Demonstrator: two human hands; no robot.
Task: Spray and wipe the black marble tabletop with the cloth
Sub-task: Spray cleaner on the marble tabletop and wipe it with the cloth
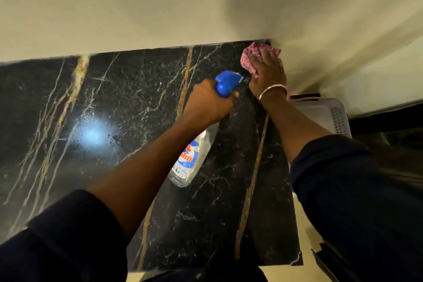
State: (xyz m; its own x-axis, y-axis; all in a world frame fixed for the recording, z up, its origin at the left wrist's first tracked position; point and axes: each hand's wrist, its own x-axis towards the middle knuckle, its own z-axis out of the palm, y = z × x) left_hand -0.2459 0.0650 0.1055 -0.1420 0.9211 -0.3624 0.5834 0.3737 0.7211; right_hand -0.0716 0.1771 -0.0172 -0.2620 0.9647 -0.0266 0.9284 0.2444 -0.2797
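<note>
Head view: the clear spray bottle point(196, 155) has a blue trigger head, and its label shows red letters ending in "lin"; the rest is hidden. The left hand point(209, 102) grips the bottle's neck, holding it tilted above the black marble tabletop point(114, 98). The right hand point(267, 71), with a metal bangle point(272, 90) on its wrist, presses its fingers flat on the pink checked cloth point(248, 57) at the far right corner by the wall. A white perforated basket point(325, 112) sits beyond the right edge.

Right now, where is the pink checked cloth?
In the head view, the pink checked cloth lies under the right hand at the far right corner of the black marble tabletop, against the wall.
</note>
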